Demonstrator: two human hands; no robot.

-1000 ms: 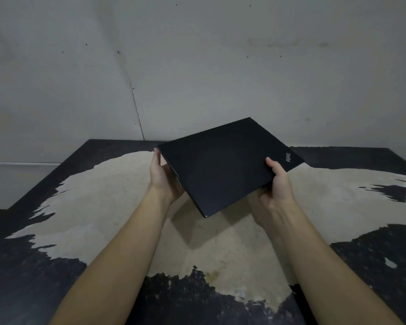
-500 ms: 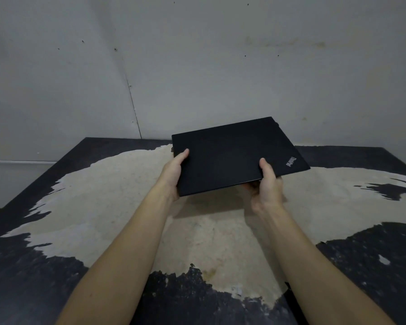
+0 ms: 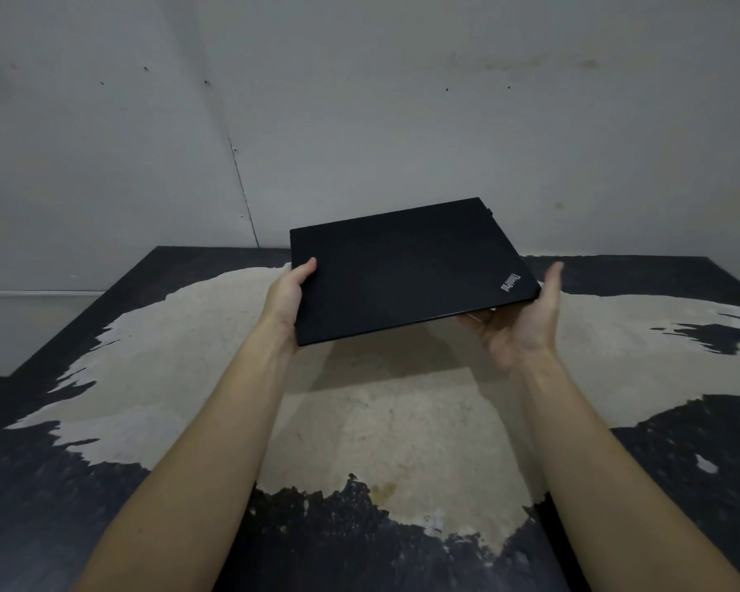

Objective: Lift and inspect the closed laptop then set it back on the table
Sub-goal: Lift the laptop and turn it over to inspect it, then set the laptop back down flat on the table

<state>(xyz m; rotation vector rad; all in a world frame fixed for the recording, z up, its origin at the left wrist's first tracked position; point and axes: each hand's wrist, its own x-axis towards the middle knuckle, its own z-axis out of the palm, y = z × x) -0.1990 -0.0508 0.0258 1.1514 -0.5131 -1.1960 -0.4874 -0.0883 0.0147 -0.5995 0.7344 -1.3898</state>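
Observation:
A closed black laptop (image 3: 406,267) with a small silver logo at its near right corner hangs lid-up above the table (image 3: 103,378), nearly level. My left hand (image 3: 287,296) grips its left edge, thumb on the lid and fingers hidden underneath. My right hand (image 3: 522,322) is at the near right corner, palm up with the fingers under the laptop and the thumb raised clear beside the edge. The laptop casts a shadow on the tabletop below it.
The tabletop is black with a big worn pale patch in the middle. A grey wall (image 3: 359,100) rises right behind the table's far edge, close behind the laptop. Both my forearms reach forward over the near part of the table.
The laptop has turned from tilted to nearly level. My right hand has slid from the front edge to the right corner and its thumb has lifted off the lid.

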